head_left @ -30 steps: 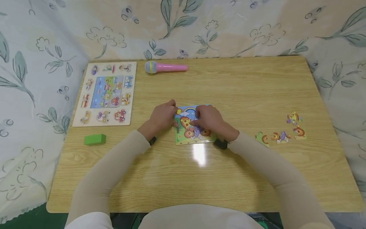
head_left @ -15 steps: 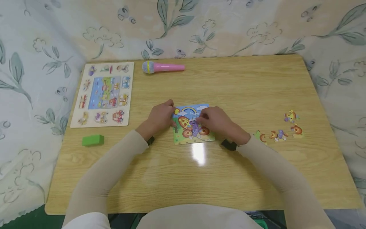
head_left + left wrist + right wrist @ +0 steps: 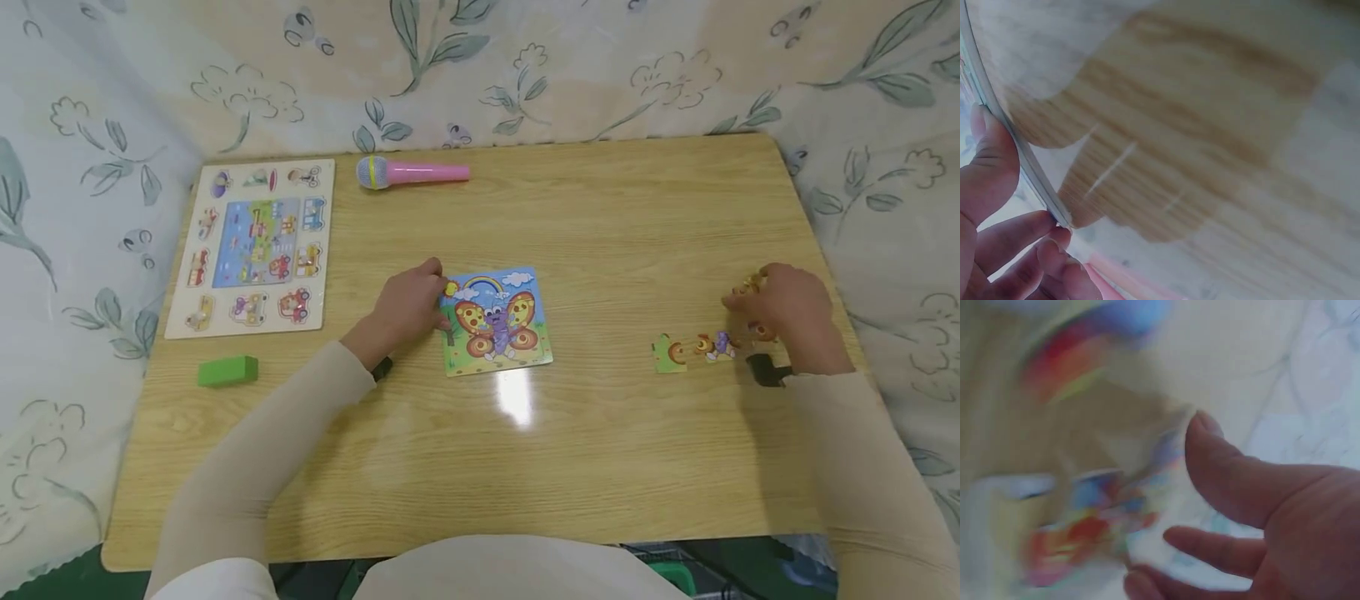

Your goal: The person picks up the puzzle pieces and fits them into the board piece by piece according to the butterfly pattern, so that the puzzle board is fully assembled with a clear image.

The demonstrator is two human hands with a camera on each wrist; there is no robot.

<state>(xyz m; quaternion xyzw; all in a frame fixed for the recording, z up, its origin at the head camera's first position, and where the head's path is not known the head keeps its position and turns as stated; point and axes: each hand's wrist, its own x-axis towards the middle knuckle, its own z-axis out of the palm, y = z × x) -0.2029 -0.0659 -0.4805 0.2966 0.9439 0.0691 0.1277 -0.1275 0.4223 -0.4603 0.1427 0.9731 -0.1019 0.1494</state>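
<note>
A square butterfly puzzle board (image 3: 498, 325) lies flat mid-table, with a blue sky and rainbow across its top. My left hand (image 3: 401, 308) grips its left edge. In the left wrist view the thumb (image 3: 991, 162) lies over the board's pale edge (image 3: 1035, 172), with fingertips at the corner. Far to the right, my right hand (image 3: 795, 308) reaches over a small jigsaw piece (image 3: 746, 285), partly covered by the fingers. The right wrist view has the thumb (image 3: 1222, 462) and fingers spread apart beside blurred, colourful pieces (image 3: 1085, 519).
More jigsaw pieces lie near the right hand: a green one (image 3: 667, 354), a purple one (image 3: 722, 343) and an orange one (image 3: 762, 332). A vehicle peg puzzle (image 3: 322, 292), a green block (image 3: 228, 372) and a pink toy microphone (image 3: 427, 172) sit left and back. Floral cloth (image 3: 570, 75) surrounds the table.
My right hand has left the butterfly puzzle board and swung right to the loose pieces, uncovering the whole picture. The left hand stays at the board's left edge. The head view has shifted slightly.
</note>
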